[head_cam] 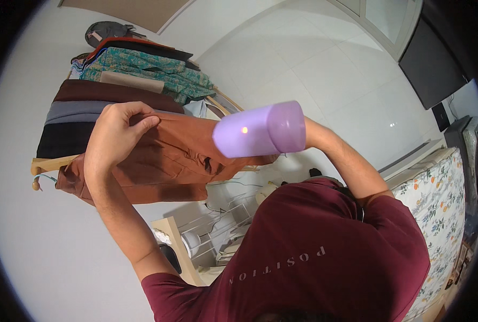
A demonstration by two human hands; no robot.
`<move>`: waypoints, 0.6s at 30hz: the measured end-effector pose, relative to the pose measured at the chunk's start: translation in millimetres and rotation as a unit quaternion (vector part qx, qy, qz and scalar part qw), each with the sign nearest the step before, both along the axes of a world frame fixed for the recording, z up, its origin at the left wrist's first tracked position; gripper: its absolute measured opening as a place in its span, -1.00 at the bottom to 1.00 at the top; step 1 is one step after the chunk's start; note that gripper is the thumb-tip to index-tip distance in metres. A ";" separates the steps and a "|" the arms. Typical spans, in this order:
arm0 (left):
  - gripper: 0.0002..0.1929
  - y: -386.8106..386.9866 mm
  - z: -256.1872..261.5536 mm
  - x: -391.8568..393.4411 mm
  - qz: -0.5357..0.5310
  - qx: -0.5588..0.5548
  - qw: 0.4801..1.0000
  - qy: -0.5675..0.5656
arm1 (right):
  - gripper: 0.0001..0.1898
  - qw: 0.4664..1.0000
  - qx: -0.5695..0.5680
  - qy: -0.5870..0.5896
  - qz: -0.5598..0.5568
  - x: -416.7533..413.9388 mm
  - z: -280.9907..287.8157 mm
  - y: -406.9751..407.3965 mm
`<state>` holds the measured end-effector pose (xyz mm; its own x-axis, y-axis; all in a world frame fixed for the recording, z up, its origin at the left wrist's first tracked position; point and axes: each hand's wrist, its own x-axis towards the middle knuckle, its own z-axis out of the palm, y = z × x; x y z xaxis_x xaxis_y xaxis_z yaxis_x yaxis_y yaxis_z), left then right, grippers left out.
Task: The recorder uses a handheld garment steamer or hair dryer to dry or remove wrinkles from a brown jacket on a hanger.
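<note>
My left hand point(120, 129) pinches the upper edge of a rust-brown garment point(174, 141) between thumb and fingers. The garment hangs in creased folds by the near end of a wooden clothes rack point(46, 165). A purple handheld device point(243, 131), apparently a garment steamer, has a small glowing light and a translucent tank end. It is in front of the garment's right part. My right hand point(311, 135) is mostly hidden behind the device; only the wrist area shows, and its grip fingers cannot be seen.
Other clothes, including a green patterned garment point(142, 60), hang along the rack, with a dark bag point(108, 32) at its far end. Below the rack stands a white wire shelf point(219, 229). A floral cloth point(432, 209) covers something at right. A black panel point(432, 64) stands beyond.
</note>
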<state>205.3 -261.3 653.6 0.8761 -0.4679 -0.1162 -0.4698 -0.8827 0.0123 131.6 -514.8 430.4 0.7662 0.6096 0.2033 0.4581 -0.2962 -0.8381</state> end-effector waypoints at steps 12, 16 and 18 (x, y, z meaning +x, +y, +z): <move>-0.77 1.3 2.1 -15.4 -0.053 0.025 0.998 -0.037 | -0.60 0.974 0.106 0.129 -0.151 0.9 -196.3 -7.0; -0.80 2.0 1.3 -12.9 -0.041 0.010 0.999 -0.021 | -0.58 0.935 0.098 0.282 -0.191 7.1 -226.1 -3.3; -0.83 0.6 2.5 -12.7 -0.023 0.019 1.000 -0.008 | -0.60 0.909 0.134 0.334 -0.213 8.5 -232.2 -2.5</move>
<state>192.6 -260.7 656.2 0.8553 -0.5039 -0.1203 -0.5104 -0.8595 -0.0285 140.1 -517.3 198.1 0.9281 0.2269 -0.2953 -0.2866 -0.0714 -0.9554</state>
